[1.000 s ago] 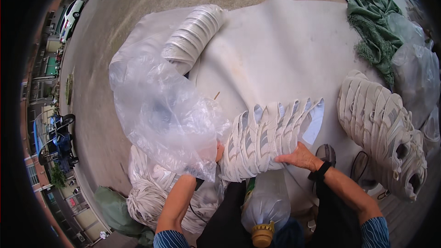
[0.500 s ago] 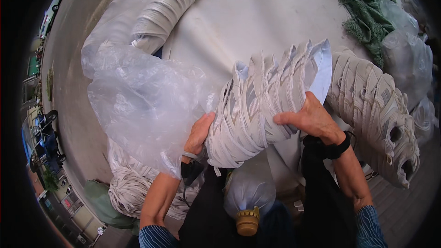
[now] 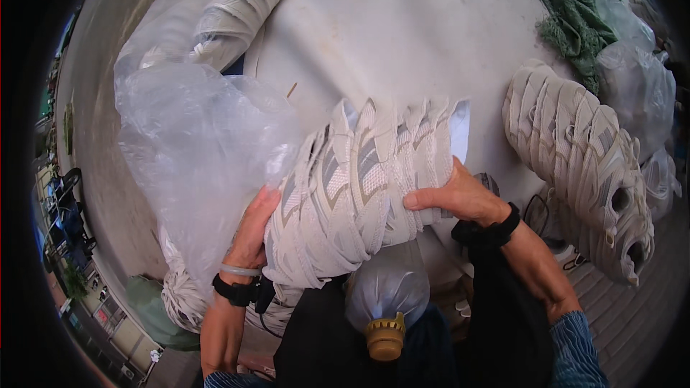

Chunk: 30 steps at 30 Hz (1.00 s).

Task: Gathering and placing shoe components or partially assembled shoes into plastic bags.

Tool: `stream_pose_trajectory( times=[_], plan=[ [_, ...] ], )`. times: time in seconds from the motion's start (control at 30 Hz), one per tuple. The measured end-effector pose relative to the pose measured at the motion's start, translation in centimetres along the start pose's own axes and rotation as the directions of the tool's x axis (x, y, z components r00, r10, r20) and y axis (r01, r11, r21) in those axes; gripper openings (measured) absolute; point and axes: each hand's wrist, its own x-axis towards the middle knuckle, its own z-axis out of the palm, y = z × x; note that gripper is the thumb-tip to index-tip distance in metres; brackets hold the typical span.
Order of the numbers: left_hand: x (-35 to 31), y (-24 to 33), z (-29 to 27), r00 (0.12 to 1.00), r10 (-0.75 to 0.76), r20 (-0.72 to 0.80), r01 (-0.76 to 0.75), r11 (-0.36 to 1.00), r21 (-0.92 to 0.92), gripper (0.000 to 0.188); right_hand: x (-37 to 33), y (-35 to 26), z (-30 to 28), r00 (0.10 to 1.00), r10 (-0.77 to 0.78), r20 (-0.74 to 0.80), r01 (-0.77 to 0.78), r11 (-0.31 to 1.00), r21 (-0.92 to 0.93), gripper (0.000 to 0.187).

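Note:
Between my hands is a stack of nested beige shoe uppers (image 3: 352, 187) with mesh and grey panels, lying on its side above my lap. My left hand (image 3: 255, 226) grips its left end, the fingers partly hidden. At the right end, my right hand (image 3: 463, 194) holds on with its thumb across the front, beside a white inner piece (image 3: 460, 129). A crumpled clear plastic bag (image 3: 201, 129) hangs against my left hand and wrist; whether the hand also pinches it cannot be made out.
A second stack of shoe uppers (image 3: 575, 151) lies at the right. Another, wrapped in plastic (image 3: 244, 7), is at the far left on the pale covered surface (image 3: 402, 29). Green cloth (image 3: 575, 14) sits far right. A clear bottle with a yellow cap (image 3: 386, 338) is near my lap.
Both hands have carried the stack left and slightly down, turning its mesh and grey panels more into view. The plastic bag has shifted left along with my left hand.

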Motion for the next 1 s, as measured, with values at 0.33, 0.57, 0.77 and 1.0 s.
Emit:
stream_pose_trajectory(
  times=[0.33, 0.57, 0.77, 1.0],
  plan=[
    [5.2, -1.0, 7.3, 0.925, 0.188, 0.33, -0.077, 0.944, -0.322, 0.05, -9.1, -10.6, 3.3, 0.846, -0.525, -0.094, 0.134, 0.381, -0.915, 0.039],
    [12.9, -9.7, 5.6, 0.977, -0.035, 0.212, 0.032, 0.999, 0.019, 0.041, 3.2, -1.2, -9.2, 0.936, -0.19, -0.296, -0.237, 0.279, -0.931, 0.045],
    [12.8, -8.6, 3.0, 0.998, -0.01, 0.066, -0.017, 0.921, 0.39, 0.032, 2.3, -1.0, -11.0, 0.943, -0.199, -0.268, -0.108, 0.577, -0.81, 0.049],
    [-0.9, -1.5, 5.9, 0.753, 0.563, 0.341, -0.55, 0.254, 0.795, 0.024, 0.0, -0.2, -9.1, 0.732, -0.645, -0.22, -0.141, 0.172, -0.975, 0.061]
  ],
)
